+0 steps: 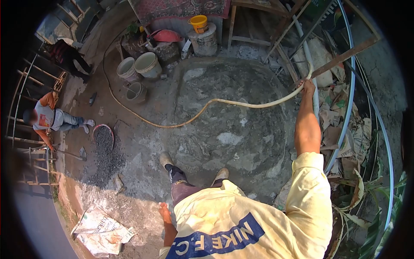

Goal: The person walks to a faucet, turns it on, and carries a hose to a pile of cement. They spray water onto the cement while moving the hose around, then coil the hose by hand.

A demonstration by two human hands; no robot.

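My right hand (308,86) is stretched out ahead and shut on a long yellowish hose (224,102), which curves left over a wet grey mound of mixed concrete (233,125) and loops back toward the buckets. At the bottom, my left hand (164,211) hangs by my hip holding nothing, fingers loosely apart. My two feet stand at the near edge of the mound.
Two pale buckets (140,65) and a smaller one (136,90) stand at the back left; a yellow bucket (199,23) sits on a block. A person (51,118) crouches left by a gravel pile (105,151). Empty cement sacks (101,231) lie nearby. Poles and sacks crowd the right.
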